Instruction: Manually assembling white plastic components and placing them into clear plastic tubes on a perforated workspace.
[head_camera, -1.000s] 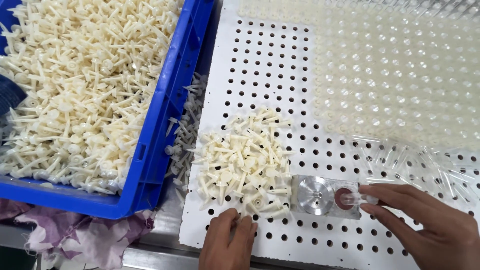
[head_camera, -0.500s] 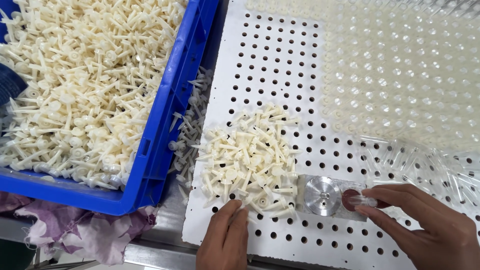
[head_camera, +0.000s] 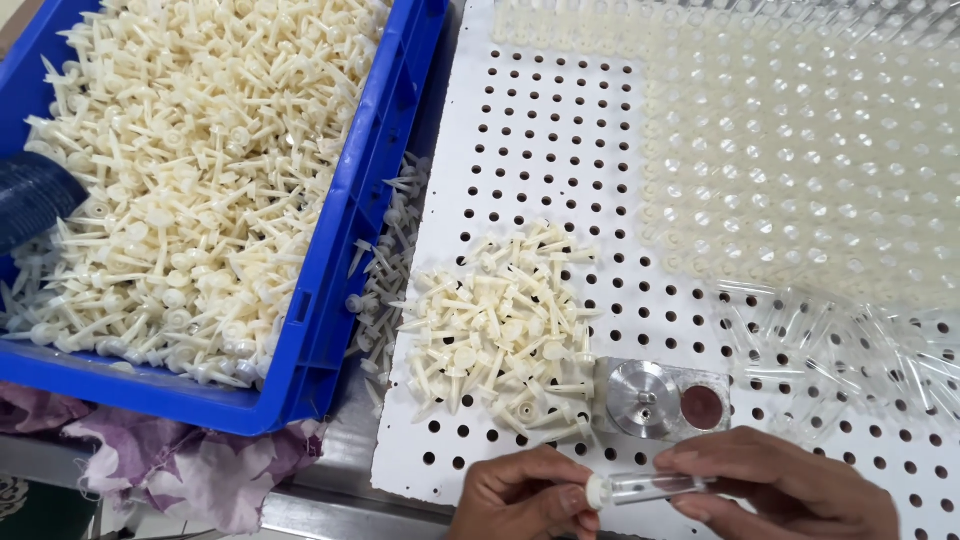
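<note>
Bare perforated white board (head_camera: 560, 130) lies open far of the cream peg pile (head_camera: 500, 330), hemmed left by the blue crate (head_camera: 350, 250), right by clear tubes (head_camera: 800, 150), with a metal fixture (head_camera: 660, 400) near the hands.

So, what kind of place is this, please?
Probably a factory assembly bench for small plastic parts: a blue crate full of cream plugs, a white perforated board with rows of clear tubes, and both hands joining a clear tube at the near edge.
</note>
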